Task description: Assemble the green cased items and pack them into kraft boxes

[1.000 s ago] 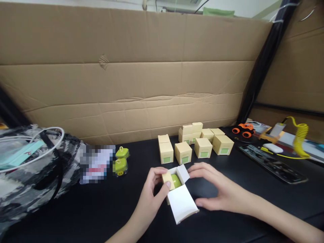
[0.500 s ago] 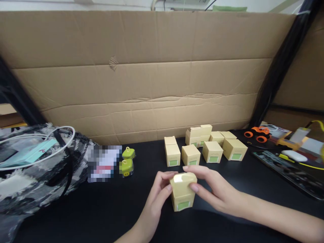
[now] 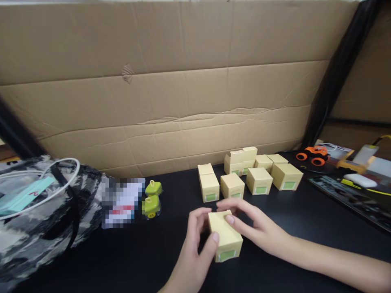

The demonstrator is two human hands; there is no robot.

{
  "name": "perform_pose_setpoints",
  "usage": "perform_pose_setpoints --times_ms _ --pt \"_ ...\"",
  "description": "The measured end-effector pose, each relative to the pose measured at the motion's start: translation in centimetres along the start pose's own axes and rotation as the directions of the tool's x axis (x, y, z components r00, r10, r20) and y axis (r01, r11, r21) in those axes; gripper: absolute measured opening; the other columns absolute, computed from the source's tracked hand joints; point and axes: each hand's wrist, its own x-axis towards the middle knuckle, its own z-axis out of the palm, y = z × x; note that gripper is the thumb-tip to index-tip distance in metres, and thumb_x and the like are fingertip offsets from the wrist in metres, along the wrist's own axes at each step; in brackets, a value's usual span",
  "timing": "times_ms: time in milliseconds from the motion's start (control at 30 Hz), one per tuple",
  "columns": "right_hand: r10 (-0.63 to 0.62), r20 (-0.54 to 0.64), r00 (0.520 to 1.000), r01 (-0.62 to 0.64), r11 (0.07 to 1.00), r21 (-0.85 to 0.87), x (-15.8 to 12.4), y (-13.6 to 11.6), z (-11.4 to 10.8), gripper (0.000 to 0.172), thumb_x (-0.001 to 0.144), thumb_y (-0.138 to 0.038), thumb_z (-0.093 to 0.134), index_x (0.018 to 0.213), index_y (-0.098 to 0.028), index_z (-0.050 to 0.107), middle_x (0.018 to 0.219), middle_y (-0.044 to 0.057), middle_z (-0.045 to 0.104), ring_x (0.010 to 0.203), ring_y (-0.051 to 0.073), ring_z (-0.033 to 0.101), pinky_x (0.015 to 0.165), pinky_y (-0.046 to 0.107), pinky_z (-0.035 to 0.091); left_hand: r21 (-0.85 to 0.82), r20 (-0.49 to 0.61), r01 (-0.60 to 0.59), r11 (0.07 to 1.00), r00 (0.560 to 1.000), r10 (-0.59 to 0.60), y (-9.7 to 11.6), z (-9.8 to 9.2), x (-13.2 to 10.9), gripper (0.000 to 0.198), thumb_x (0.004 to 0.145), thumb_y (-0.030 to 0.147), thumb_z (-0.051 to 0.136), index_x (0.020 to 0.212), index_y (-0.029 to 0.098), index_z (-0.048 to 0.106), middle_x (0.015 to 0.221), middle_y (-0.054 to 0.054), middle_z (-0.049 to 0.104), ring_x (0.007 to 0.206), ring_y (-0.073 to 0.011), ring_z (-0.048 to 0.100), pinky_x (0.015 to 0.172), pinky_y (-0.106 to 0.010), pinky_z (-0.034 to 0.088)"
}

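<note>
A small cream cardboard box (image 3: 226, 234) with a green label on its front stands on the black tabletop between my hands. My left hand (image 3: 200, 240) grips its left side, thumb at the near left edge and fingers behind. On the far right of the box, my right hand (image 3: 252, 219) rests with its thumb on the top and its fingers round the back edge. The top of the box looks folded down. Just behind my right hand stands a matching cream box (image 3: 232, 186).
More cream boxes (image 3: 259, 180) stand behind, one with raised flaps. Two green capsules (image 3: 152, 205) lie left, beside a blurred-out packet and a camouflage cloth bundle (image 3: 61, 203). An orange toy truck (image 3: 313, 155) and a dark phone-like slab (image 3: 351, 199) are right. A cardboard wall (image 3: 171, 89) closes the back.
The box's raised top flap has gone down, and its top now looks flat. My left thumb has moved to the near left edge. The view has tipped slightly downward.
</note>
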Motion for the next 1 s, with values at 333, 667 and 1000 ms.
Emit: perform_pose_setpoints --times_ms 333,667,1000 --pt "-0.367 0.283 0.886 0.457 0.598 -0.659 0.0 -1.2 -1.5 0.058 0.085 -0.056 0.049 0.117 -0.008 0.056 0.109 0.018 0.062 0.097 0.029 0.058 0.080 0.042 0.048 0.444 -0.095 -0.025 0.896 0.993 0.075 0.2 -0.4 -0.3 0.018 0.086 0.027 0.049 0.103 0.023 0.052 0.112 -0.008 0.061 0.109 -0.0263 0.054 0.095 -0.042 0.039" --pt "-0.274 0.319 0.907 0.420 0.595 -0.685 -0.2 -2.1 -0.5 0.048 0.087 -0.040 0.052 0.121 -0.006 0.052 0.108 0.017 0.062 0.097 0.027 0.057 0.081 0.039 0.048 0.762 0.052 -0.128 0.635 0.989 0.136 1.7 -0.3 -0.2 0.020 0.083 0.027 0.046 0.099 0.021 0.057 0.092 -0.009 0.062 0.088 -0.0294 0.059 0.079 -0.043 0.044" --pt "-0.341 0.127 0.931 0.355 0.770 -0.530 4.5 -4.4 -1.8 0.052 0.085 -0.036 0.058 0.130 -0.017 0.040 0.114 0.012 0.055 0.103 0.024 0.053 0.084 0.038 0.045 0.114 -0.393 -0.070 0.991 0.913 0.110 -0.8 -1.1 1.1 0.025 0.077 0.040 0.053 0.094 0.022 0.049 0.094 -0.005 0.058 0.083 -0.0234 0.061 0.074 -0.036 0.046"
